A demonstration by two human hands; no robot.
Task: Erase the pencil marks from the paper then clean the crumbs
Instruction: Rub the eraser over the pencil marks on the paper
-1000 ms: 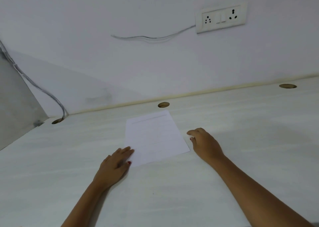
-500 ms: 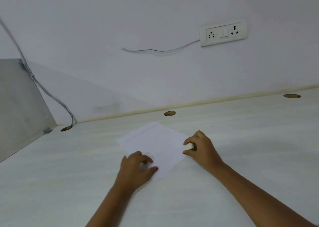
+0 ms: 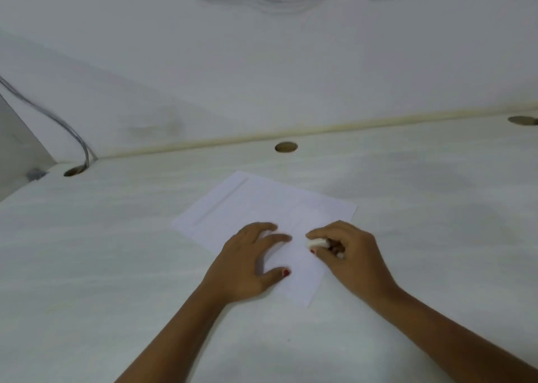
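Note:
A white sheet of paper (image 3: 256, 208) lies turned at an angle on the white desk (image 3: 116, 266), with a faint line near its far left edge. My left hand (image 3: 250, 263) rests on the sheet's near part with fingers spread, pressing it flat. My right hand (image 3: 349, 254) sits over the sheet's right side and pinches a small white eraser (image 3: 316, 243) between thumb and fingers, its tip on the paper. Pencil marks are too faint to make out.
Round cable holes (image 3: 286, 147) sit along the desk's back edge, one at the left (image 3: 74, 171) with a grey cable (image 3: 58, 123) running into it. The wall rises just behind. A grey panel (image 3: 17, 150) stands at the far left.
The paper has been rotated and pulled nearer. My left hand has moved further onto it, and my right hand has come onto the sheet with the eraser.

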